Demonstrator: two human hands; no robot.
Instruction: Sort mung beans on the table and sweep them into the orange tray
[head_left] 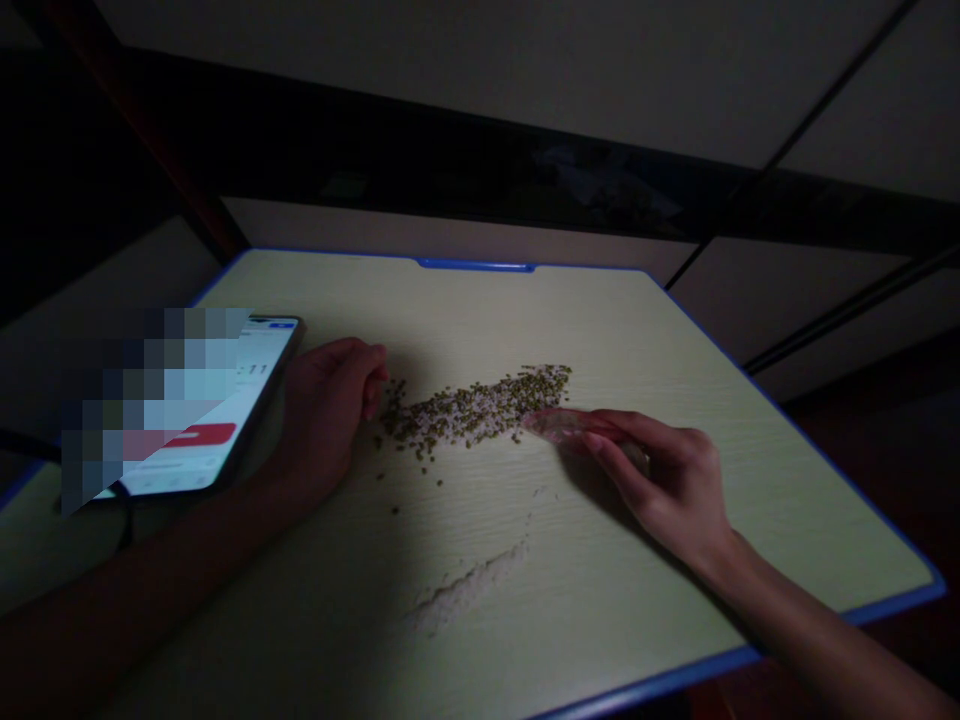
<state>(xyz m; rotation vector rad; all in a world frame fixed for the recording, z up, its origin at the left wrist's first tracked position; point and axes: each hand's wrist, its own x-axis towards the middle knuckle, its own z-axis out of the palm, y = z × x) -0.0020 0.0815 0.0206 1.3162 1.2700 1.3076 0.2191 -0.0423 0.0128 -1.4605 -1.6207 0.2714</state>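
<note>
A long pile of small green beans mixed with pale rice-like grains point(480, 408) lies across the middle of the table. At its left end is my left hand point(330, 405), fingers curled together; whatever they may hold is hidden. My right hand point(675, 485) pinches a clear, thin piece that looks like plastic point(556, 426), its far tip touching the right end of the pile. Nearer to me, a separate narrow strip of pale grains point(469, 590) runs slantwise. A few loose beans point(395, 510) are scattered below the pile's left end.
A lit phone point(217, 440), partly blurred out, lies left of my left hand, with a dark cable point(126, 510) by it. The pale table point(637, 330) has a blue edge and a blue strip point(476, 265) at the back. Cabinet fronts point(810, 310) stand behind it.
</note>
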